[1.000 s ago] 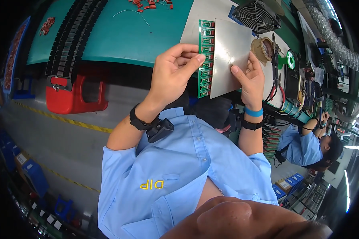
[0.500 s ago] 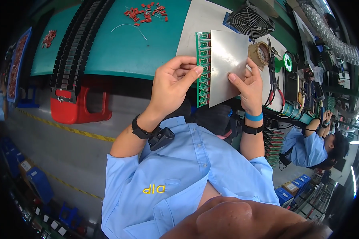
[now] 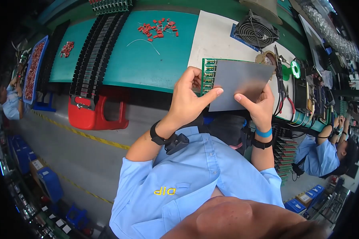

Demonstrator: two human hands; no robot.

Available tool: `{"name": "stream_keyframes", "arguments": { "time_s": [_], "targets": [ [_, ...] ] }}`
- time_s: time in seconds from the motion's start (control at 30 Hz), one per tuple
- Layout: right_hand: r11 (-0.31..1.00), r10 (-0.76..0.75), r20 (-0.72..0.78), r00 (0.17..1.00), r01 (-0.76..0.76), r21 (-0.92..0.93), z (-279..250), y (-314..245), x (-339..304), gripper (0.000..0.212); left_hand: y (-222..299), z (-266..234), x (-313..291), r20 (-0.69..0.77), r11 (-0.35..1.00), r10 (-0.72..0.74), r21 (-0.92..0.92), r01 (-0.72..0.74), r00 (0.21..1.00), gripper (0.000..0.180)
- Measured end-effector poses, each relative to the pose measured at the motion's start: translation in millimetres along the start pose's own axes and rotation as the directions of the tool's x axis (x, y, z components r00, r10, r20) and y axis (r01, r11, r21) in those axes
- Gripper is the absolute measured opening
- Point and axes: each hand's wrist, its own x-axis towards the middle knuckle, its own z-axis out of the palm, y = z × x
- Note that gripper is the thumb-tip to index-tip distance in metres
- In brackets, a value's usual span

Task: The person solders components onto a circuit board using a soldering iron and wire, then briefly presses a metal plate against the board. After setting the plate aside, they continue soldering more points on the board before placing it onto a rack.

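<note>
1. My feed comes through moderately bright; even light covers the green bench mat [image 3: 147, 65] at eleven o'clock, with deep shadow beneath it.
2. Off centre toward two o'clock, the metal plate [image 3: 239, 77] shows me a dull sheen and a soft brownish reflection near the right hand [image 3: 259, 106].
3. Farther out at two, the silvery duct [image 3: 331, 35] glints.
4. Fisheye distortion stretches my rim, blurring into black at nine and three o'clock.
5. The left hand [image 3: 192, 95] looks sharp.
</note>
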Motion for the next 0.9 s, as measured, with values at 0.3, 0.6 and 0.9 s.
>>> {"name": "stream_keyframes", "arguments": {
  "time_s": [0.3,0.6,0.9],
  "targets": [
    [0.992,-0.122,-0.064,0.99,0.123,0.014,-8,-25,-19,0.044,8,12,4,0.054,0.974,0.218,0.042,-0.22,0.974,0.035],
    [0.95,-0.297,-0.135,0.945,0.279,-0.141,-25,-26,-16,0.043,0,22,24,0.172,0.96,0.278,-0.072,-0.269,0.945,0.037],
    [0.271,-0.807,0.241,0.539,0.701,-0.659,-44,18,13,0.03,-11,-26,108,0.639,0.97,-0.202,0.235,0.062,0.742,0.088]
  ]
}}
